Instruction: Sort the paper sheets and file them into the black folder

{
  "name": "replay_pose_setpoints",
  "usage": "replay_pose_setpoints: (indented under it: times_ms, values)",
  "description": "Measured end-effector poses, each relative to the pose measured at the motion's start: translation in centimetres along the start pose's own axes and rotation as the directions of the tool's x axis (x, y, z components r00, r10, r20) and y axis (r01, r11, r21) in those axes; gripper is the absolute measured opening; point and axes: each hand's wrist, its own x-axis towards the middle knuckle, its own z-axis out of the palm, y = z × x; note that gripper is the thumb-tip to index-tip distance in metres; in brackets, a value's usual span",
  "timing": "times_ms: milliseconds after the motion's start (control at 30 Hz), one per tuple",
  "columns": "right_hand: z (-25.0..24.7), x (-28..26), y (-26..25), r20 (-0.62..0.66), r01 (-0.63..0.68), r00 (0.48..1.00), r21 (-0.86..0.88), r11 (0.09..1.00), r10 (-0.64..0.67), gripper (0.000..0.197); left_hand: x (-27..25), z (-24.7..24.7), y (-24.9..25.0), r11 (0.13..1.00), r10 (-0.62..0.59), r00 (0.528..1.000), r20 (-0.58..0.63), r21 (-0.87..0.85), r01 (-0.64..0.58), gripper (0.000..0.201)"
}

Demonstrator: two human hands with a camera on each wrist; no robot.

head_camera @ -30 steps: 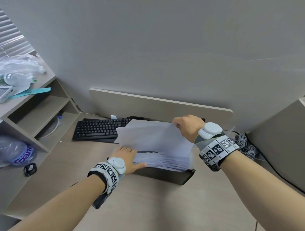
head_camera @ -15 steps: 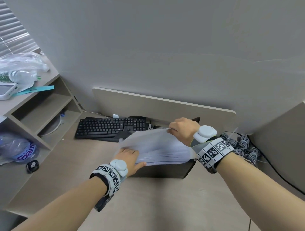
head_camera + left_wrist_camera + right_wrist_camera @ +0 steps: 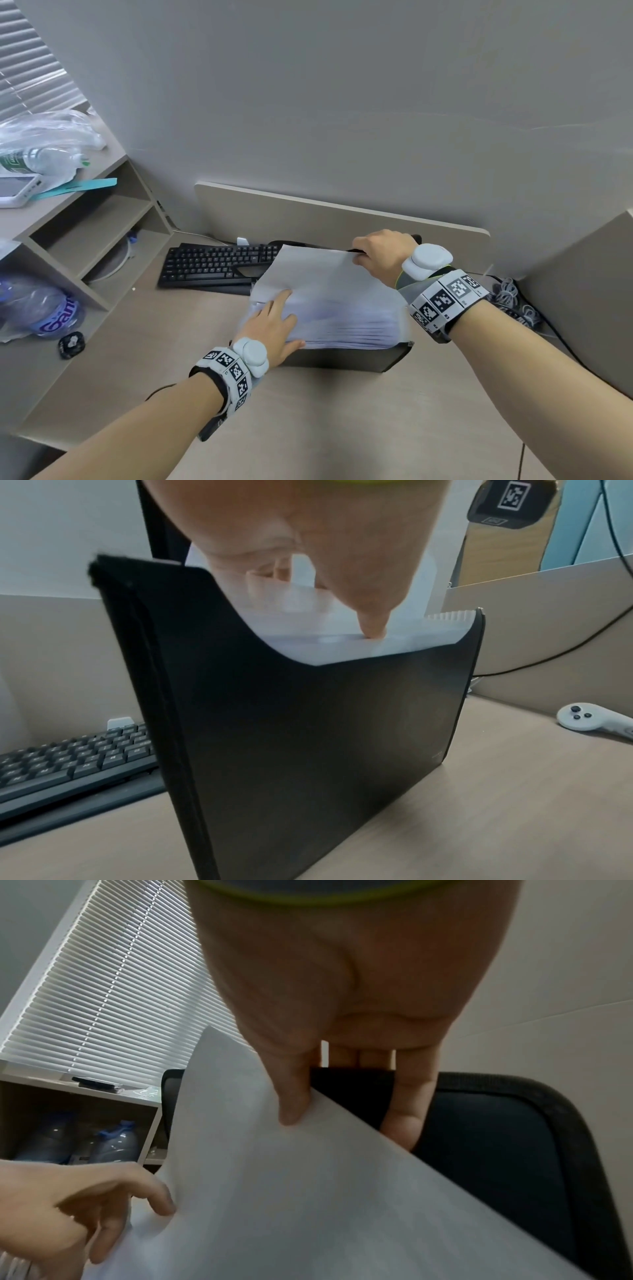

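Filing is the step in hand, I'd say: the person's right hand point(image 3: 383, 255) pinches the far top corner of a white paper sheet point(image 3: 329, 274) between thumb and fingers and slants it over the upright black plastic expanding folder point(image 3: 308, 737) that stands on the pale wooden bench point(image 3: 342, 428). The left hand point(image 3: 274, 329), fingers straight, presses flat on the sheet's near left part, thumb tucked at the near edge of the white ribbed pockets point(image 3: 359, 337); from the left wrist a fingertip point(image 3: 373, 627) pokes down among them.

The sheet's held corner sits right in the right hand's grip, near the folder's black back flap point(image 3: 496, 1137); the rest of it fans down and leftward towards the left hand.

The next move likely calls for spreading one pocket open with the left fingers while the right hand steers the sheet's lower edge in squarely, as thin paper may buckle or catch on a divider.
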Motion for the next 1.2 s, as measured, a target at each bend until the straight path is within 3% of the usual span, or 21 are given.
replay_pose_setpoints:
  times_ms: [233, 333, 433, 533, 633, 700, 767, 833, 967, 1033, 1200]
  values:
    - [-0.5, 0.2, -0.6, 0.024, 0.031, 0.999, -0.086, 0.996, -0.029, 0.016, -0.6, -0.6, 0.7, 0.999, -0.052, 0.998, 0.030, -0.004, 0.053, 0.060]
    - [-0.5, 0.1, -0.8, 0.034, 0.037, 0.999, -0.103, 0.994, -0.034, 0.018, -1.0, -1.0, 0.6, 0.974, -0.145, 0.989, 0.015, -0.174, 0.145, 0.052]
    - [-0.5, 0.0, -0.8, 0.033, 0.034, 0.999, -0.105, 0.994, -0.030, 0.020, -0.9, -0.9, -0.2, 0.770, -0.416, 0.909, -0.022, -0.541, 0.339, 0.026]
    - [-0.7, -0.1, -1.1, 0.027, 0.046, 0.999, -0.104, 0.994, -0.043, 0.019, -0.5, -1.8, -0.1, 0.557, -0.617, 0.787, -0.031, -0.724, 0.407, 0.019]
    - [-0.9, -0.4, -1.2, 0.046, 0.055, 0.998, -0.107, 0.993, -0.051, 0.018, -0.1, -3.4, -0.5, 0.313, -0.737, 0.671, 0.072, -0.844, 0.435, 0.022]
    - [-0.9, -0.6, -1.2, 0.056, 0.057, 0.997, -0.111, 0.992, -0.051, 0.019, -0.1, -4.2, -1.6, 0.228, -0.737, 0.654, 0.171, -0.848, 0.479, 0.014]
    - [-1.0, -0.7, -1.2, 0.059, 0.054, 0.997, -0.110, 0.992, -0.047, 0.019, -0.1, -4.5, -3.0, 0.297, -0.705, 0.680, 0.201, -0.787, 0.540, 0.013]
    - [-1.2, -0.8, -1.2, 0.050, 0.047, 0.998, -0.105, 0.993, -0.042, 0.020, -0.2, -4.6, -3.8, 0.426, -0.670, 0.719, 0.186, -0.696, 0.577, 0.011]
    - [-1.2, -1.2, -1.2, 0.028, 0.048, 0.999, -0.096, 0.994, -0.046, 0.024, -0.5, -4.2, -4.2, 0.661, -0.589, 0.800, 0.118, -0.499, 0.561, 0.014]
    - [-1.1, -1.4, -1.1, 0.018, 0.046, 0.999, -0.088, 0.995, -0.044, 0.027, -0.8, -3.6, -4.4, 0.725, -0.528, 0.842, 0.108, -0.458, 0.514, 0.014]
    - [-0.8, -1.5, -0.7, -0.009, 0.031, 0.999, -0.066, 0.997, -0.032, 0.033, -1.6, -3.4, -4.9, 0.792, -0.426, 0.899, 0.104, -0.436, 0.426, 0.011]
